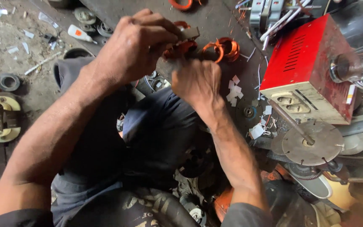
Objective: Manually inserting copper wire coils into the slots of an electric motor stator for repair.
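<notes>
Both hands meet over a dark grey work surface (215,21), close together. Left hand (137,46) curled from above, fingers clamped on a small greyish block-shaped piece (190,32) sitting atop an orange copper-wire coil bundle (181,47). Right hand (196,80) just below the bundle, fist-like, knuckles up; what its fingers grip is hidden, cannot tell. The bundle lies between the two hands, touching the left, mostly covered. Two more orange wound coils (222,48) lie just right of it on the surface. Red metal box with vents and a cream socket panel (303,63) well to the right. Round toothed metal disc on a rod (311,143) below the box. White paper scraps (234,90) near right wrist.
</notes>
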